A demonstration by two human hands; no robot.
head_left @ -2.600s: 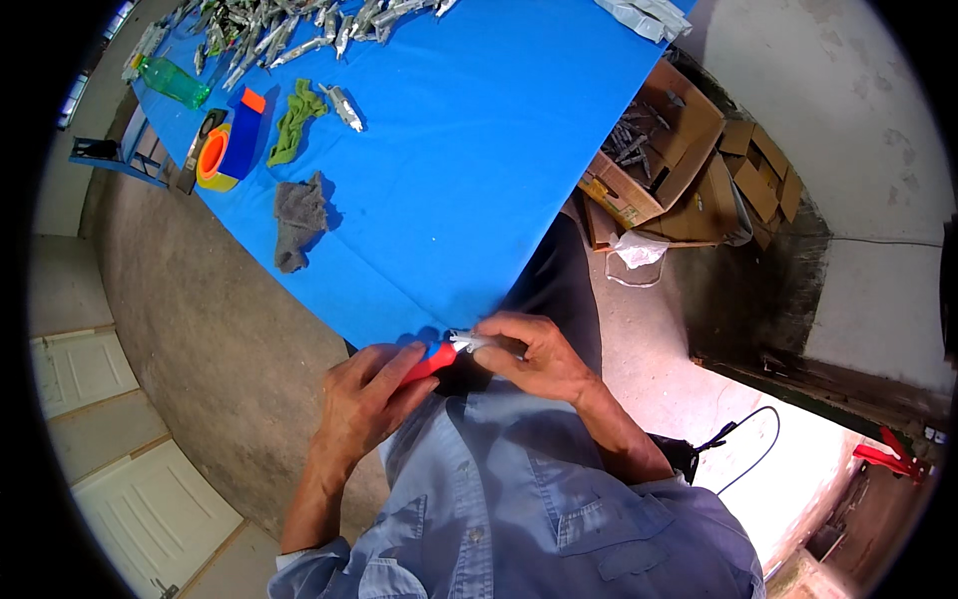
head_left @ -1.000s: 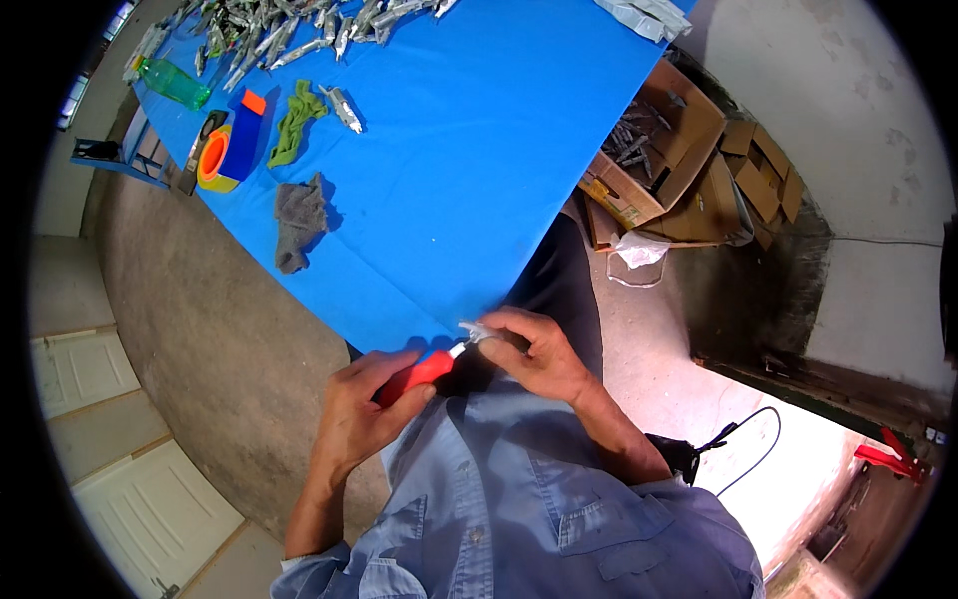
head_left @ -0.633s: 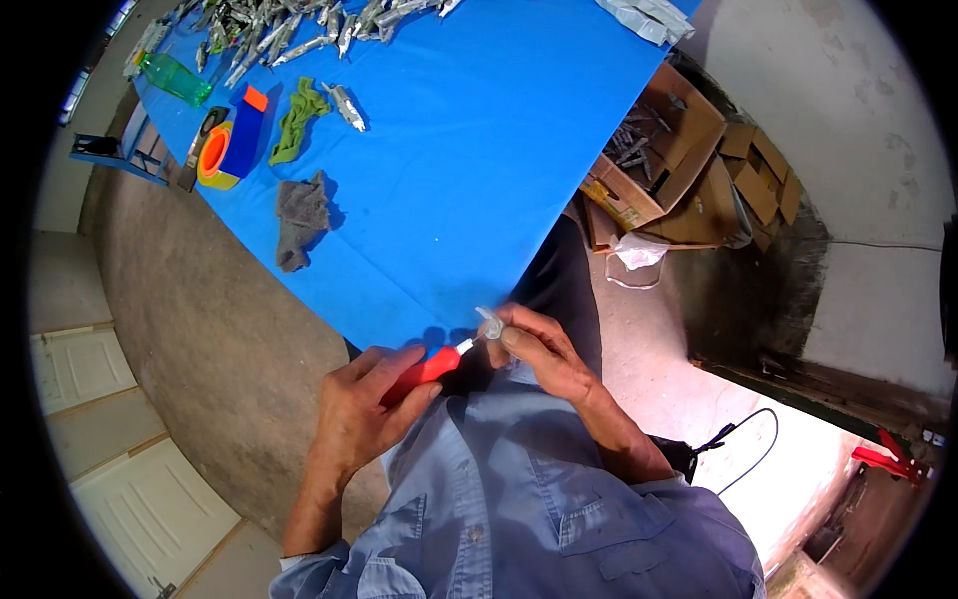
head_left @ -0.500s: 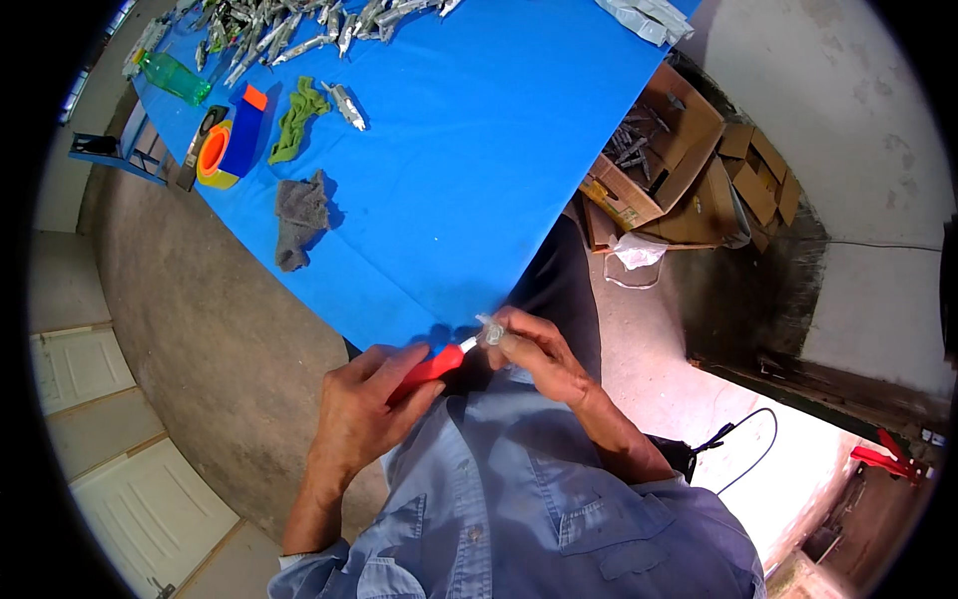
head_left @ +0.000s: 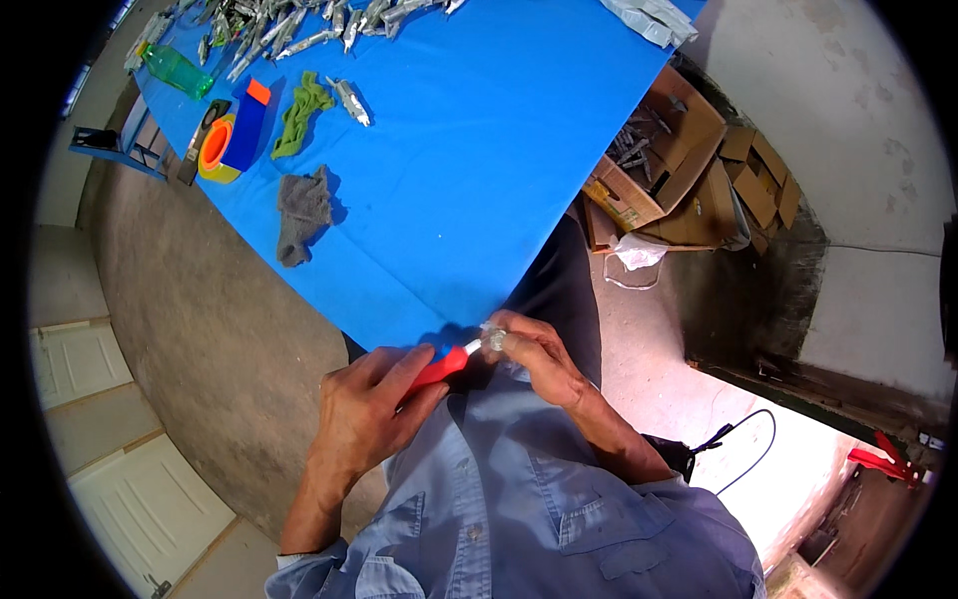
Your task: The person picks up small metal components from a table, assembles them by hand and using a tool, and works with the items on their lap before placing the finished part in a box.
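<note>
My left hand [head_left: 369,404] grips a red-handled tool [head_left: 439,367] just off the near edge of the blue table [head_left: 479,170]. Its pale tip meets a small silvery metal piece [head_left: 495,338] pinched in the fingers of my right hand [head_left: 534,351]. Both hands are held close together above my lap, in front of my blue shirt. The tool's tip is partly hidden by my right fingers.
On the table lie a grey rag [head_left: 302,212], a green cloth [head_left: 301,110], an orange and blue tape dispenser [head_left: 232,140], a green bottle [head_left: 176,68] and several silvery metal pieces [head_left: 299,25]. Open cardboard boxes [head_left: 679,165] stand on the floor at right. A black cable [head_left: 738,459] lies nearby.
My right hand has turned the small metal piece and shifted slightly right and up. The left hand keeps the red-handled tool against it, barely moving.
</note>
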